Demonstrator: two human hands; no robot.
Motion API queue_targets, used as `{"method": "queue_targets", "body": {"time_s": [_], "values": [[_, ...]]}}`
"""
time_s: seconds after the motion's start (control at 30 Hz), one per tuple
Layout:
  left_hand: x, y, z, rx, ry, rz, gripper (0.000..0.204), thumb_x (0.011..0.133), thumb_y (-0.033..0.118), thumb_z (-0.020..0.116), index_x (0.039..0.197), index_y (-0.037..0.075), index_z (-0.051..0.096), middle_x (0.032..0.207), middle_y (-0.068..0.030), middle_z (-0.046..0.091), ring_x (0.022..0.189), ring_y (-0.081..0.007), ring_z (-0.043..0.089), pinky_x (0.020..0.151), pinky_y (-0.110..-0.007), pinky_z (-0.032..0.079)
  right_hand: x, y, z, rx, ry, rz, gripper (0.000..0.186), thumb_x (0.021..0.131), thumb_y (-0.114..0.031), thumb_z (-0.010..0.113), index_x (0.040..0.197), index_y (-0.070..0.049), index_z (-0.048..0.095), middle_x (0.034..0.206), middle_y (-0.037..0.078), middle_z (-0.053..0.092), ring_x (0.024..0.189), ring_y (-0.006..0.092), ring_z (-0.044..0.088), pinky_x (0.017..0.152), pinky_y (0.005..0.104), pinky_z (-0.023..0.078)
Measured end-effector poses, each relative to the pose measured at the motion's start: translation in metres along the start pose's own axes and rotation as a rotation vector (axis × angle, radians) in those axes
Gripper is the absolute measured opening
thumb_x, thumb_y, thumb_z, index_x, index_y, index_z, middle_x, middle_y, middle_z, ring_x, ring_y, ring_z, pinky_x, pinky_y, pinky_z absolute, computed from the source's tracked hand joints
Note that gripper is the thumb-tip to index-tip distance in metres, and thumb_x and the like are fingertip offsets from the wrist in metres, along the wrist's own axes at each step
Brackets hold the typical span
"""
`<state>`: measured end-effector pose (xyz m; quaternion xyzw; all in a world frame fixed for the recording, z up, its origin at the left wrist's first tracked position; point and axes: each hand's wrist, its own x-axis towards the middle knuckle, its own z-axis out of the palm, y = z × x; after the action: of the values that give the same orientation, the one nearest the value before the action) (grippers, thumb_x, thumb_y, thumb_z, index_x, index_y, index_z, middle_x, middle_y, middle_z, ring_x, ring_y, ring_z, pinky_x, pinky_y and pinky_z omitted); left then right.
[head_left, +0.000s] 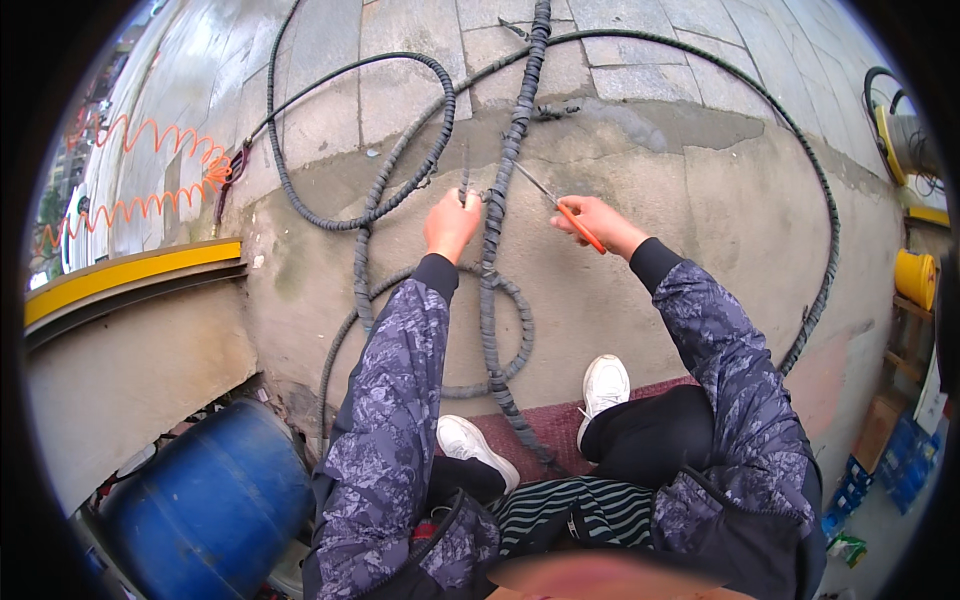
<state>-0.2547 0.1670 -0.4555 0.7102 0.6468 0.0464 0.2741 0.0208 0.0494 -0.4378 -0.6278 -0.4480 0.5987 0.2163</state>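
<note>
A thick hose [508,160], wrapped in black tape-like strips, runs up the middle of the head view between my hands. My left hand [453,226] is closed at its left side, pinching a thin dark strip [465,170] that sticks up past my fingers. Whether this strip joins the wrapping is too small to tell. My right hand [598,226] grips a screwdriver-like tool by its orange handle [582,229]. The tool's thin metal shaft [538,184] points up and left, its tip close to the hose's right side.
Wrapped hose loops [440,120] lie across the concrete and paving, some under my arms. A yellow-edged ledge [140,270] and blue barrel [215,505] stand left, an orange coiled hose [150,205] beyond. At right are a yellow bucket [915,279] and blue crates [905,465]. My feet are on a red mat [545,415].
</note>
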Motion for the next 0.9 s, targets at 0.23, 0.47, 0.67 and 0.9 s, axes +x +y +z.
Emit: {"method": "queue_targets", "body": {"time_s": [0.23, 0.47, 0.67, 0.9], "values": [[-0.022, -0.027, -0.022, -0.516, -0.078, -0.071, 0.037, 0.099, 0.036, 0.063, 0.081, 0.004, 0.065, 0.069, -0.007, 0.066, 0.063, -0.0205, 0.061, 0.06, -0.039, 0.047, -0.026, 0.009, 0.065, 0.609, -0.316, 0.147, 0.04, 0.1, -0.039, 0.071, 0.116, -0.004, 0.063, 0.096, 0.01, 0.067, 0.079, 0.0186, 0.067, 0.069, 0.0334, 0.058], [-0.045, -0.039, -0.056, -0.648, -0.187, -0.192, 0.034, 0.099, 0.036, 0.065, 0.086, 0.005, 0.067, 0.078, 0.0012, 0.063, 0.07, -0.0095, 0.053, 0.063, -0.029, 0.041, -0.02, -0.001, 0.099, 0.8, -0.465, 0.261, 0.048, 0.108, -0.037, 0.059, 0.142, -0.003, 0.054, 0.094, 0.009, 0.068, 0.078, 0.0195, 0.068, 0.073, 0.0337, 0.058], [-0.052, -0.035, -0.086, -0.654, -0.31, -0.23, 0.033, 0.102, 0.038, 0.063, 0.1, 0.005, 0.069, 0.083, 0.0036, 0.062, 0.071, -0.0063, 0.05, 0.065, -0.026, 0.039, 0.008, -0.02, 0.127, 0.918, -0.545, 0.235, 0.041, 0.108, -0.038, 0.058, 0.133, -0.005, 0.057, 0.092, 0.01, 0.067, 0.076, 0.0211, 0.065, 0.071, 0.036, 0.056], [-0.059, -0.047, -0.111, -0.926, -0.427, -0.426, 0.027, 0.104, 0.036, 0.062, 0.105, 0.009, 0.066, 0.079, 0.0091, 0.061, 0.058, -0.0037, 0.044, 0.052, -0.022, 0.037, -0.006, -0.028, 0.151, 1.016, -0.52, 0.218, 0.039, 0.109, -0.035, 0.057, 0.134, -0.005, 0.056, 0.092, 0.01, 0.067, 0.077, 0.02, 0.064, 0.072, 0.0349, 0.053]]}}
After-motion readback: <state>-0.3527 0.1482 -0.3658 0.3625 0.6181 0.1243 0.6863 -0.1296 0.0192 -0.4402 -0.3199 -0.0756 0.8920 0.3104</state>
